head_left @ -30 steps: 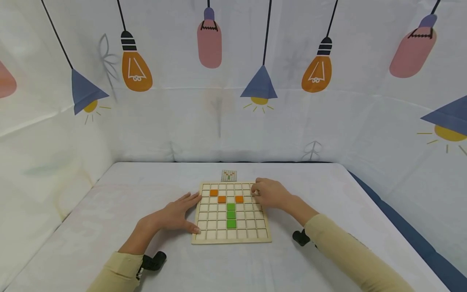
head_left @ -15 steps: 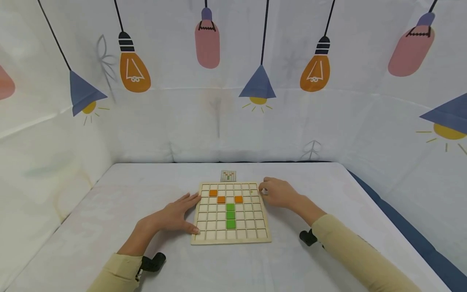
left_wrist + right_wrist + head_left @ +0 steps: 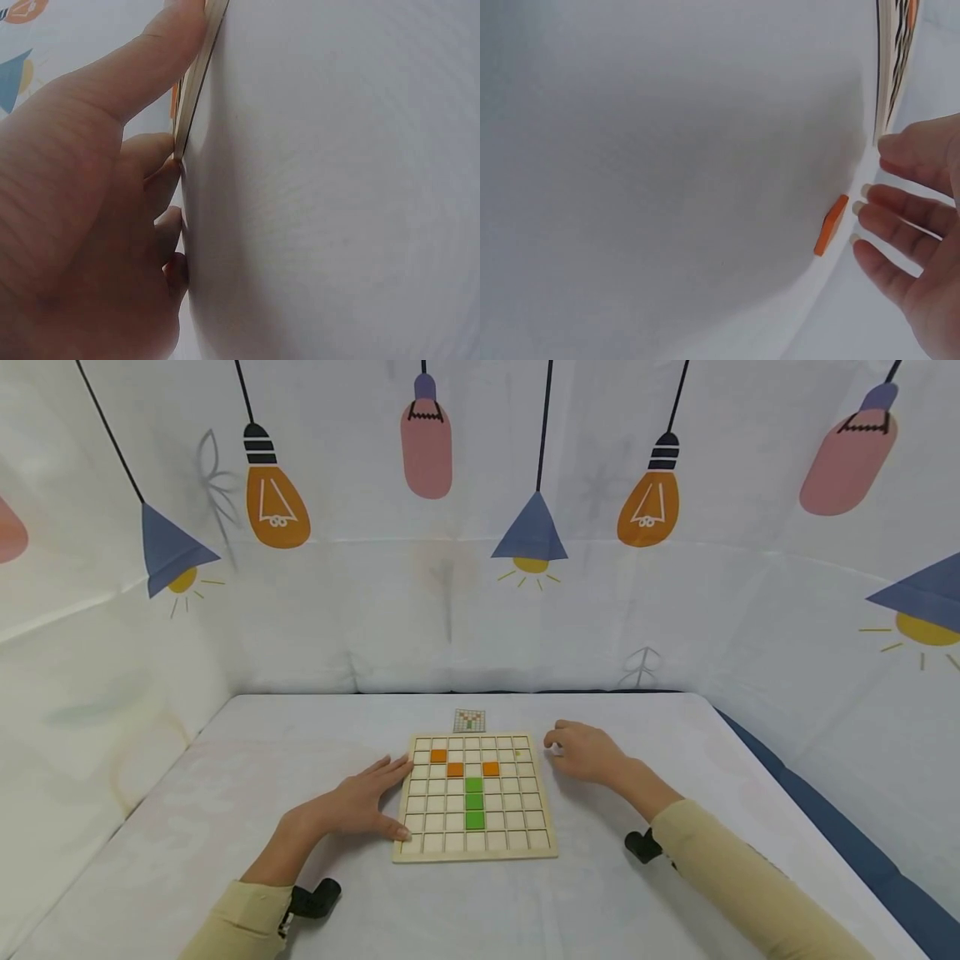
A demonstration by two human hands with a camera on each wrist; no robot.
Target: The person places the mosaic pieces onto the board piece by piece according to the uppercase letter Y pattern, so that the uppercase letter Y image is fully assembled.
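A square wooden grid board [image 3: 517, 852] lies flat on the table. On it an orange tile [image 3: 438, 756] and two more orange tiles sit above a column of green tiles [image 3: 474, 802]. My left hand [image 3: 352, 802] rests against the board's left edge, thumb and fingers spread along it. Just off the upper right edge is my right hand [image 3: 588, 752], its fingers loosely bent and holding nothing. The right wrist view shows a loose orange tile [image 3: 831, 225] near the fingertips [image 3: 862, 208], apart from them; in the head view it cannot be made out.
Behind the board lies a small pattern card [image 3: 469, 721] with a printed grid. The white table [image 3: 300, 743] ends at a cloth backdrop [image 3: 480, 610] printed with lamps. Black devices [image 3: 315, 899] are strapped to both wrists.
My right hand has moved right, away from the board's upper right corner, and its fingers have loosened. A tiny speck there has come into sight. The left hand has stayed in place.
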